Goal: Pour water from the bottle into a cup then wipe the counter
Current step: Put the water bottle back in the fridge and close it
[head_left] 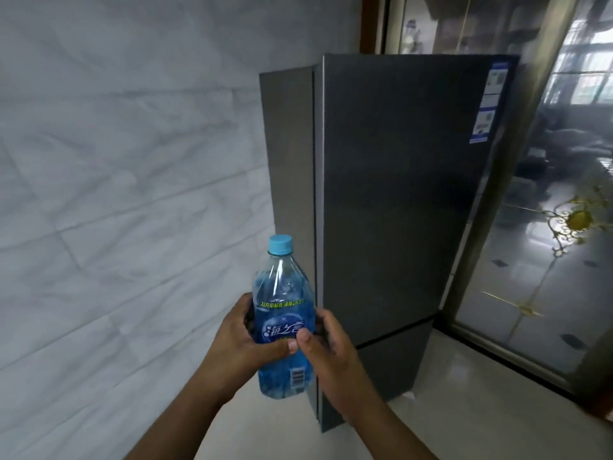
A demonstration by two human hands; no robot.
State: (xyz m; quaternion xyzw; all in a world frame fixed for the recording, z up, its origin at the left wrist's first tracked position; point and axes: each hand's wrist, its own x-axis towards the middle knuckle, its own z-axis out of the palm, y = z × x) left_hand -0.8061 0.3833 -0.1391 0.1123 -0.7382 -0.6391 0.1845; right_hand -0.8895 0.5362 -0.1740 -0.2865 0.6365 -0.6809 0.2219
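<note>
1. Bottle: lower centre of frame, upright, held in the air in front of the fridge's left edge. Clear plastic, blue label with white characters, barcode near the bottom, light blue cap on.
2. Left hand: clamped on the bottle's left side at label height, thumb across the front of the label, fingers wrapped behind and out of sight.
3. Right hand: on the bottle's right side at the same height, thumb tip pressed on the label front, just beside the left thumb. Fingers curl round the far side, so both hands are closed on the bottle.
4. Both forearms enter from the bottom edge, bare.
5. Fridge: dark grey, centre to right of frame, doors closed, blue-and-white sticker at its upper right corner.
6. Wall: pale marbled tiles, fills the left half.
7. Glass door: right edge of frame, gold ornament on the pane, reflections of a room.
8. Floor: light, glossy, lower right.
</note>
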